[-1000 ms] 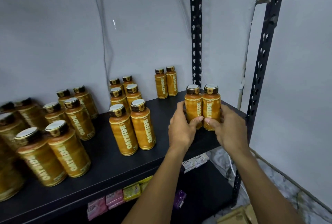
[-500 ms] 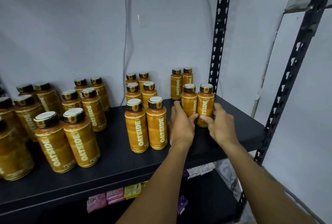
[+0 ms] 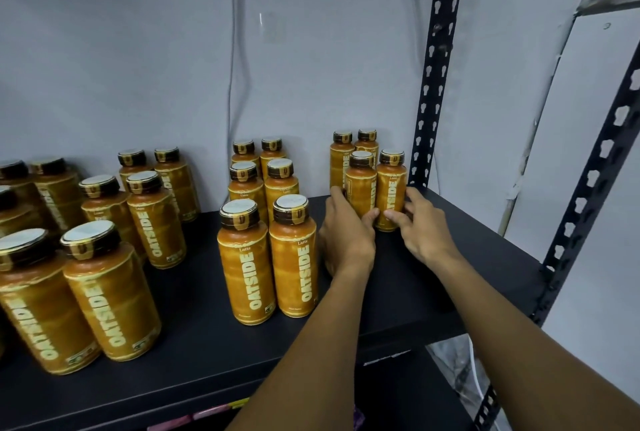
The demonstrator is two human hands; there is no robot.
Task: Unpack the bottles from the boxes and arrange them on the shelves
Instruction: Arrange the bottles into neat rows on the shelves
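Two orange Oatside bottles stand side by side on the black shelf (image 3: 433, 278) near its right end. My left hand (image 3: 346, 233) grips the left bottle (image 3: 360, 188) and my right hand (image 3: 420, 226) grips the right bottle (image 3: 391, 185). Both bottles sit upright just in front of another pair (image 3: 341, 157) at the back wall. Several more pairs of the same bottles stand in rows to the left, the nearest pair (image 3: 270, 257) beside my left wrist.
Black perforated uprights (image 3: 436, 67) frame the shelf's right end, with a white wall behind. A cable (image 3: 230, 84) hangs down the wall. Below the shelf, pink and yellow packets (image 3: 207, 413) show on a lower level.
My hands have pushed the two held bottles back along the shelf, close to the rear pair. The camera view has shifted right and closer.
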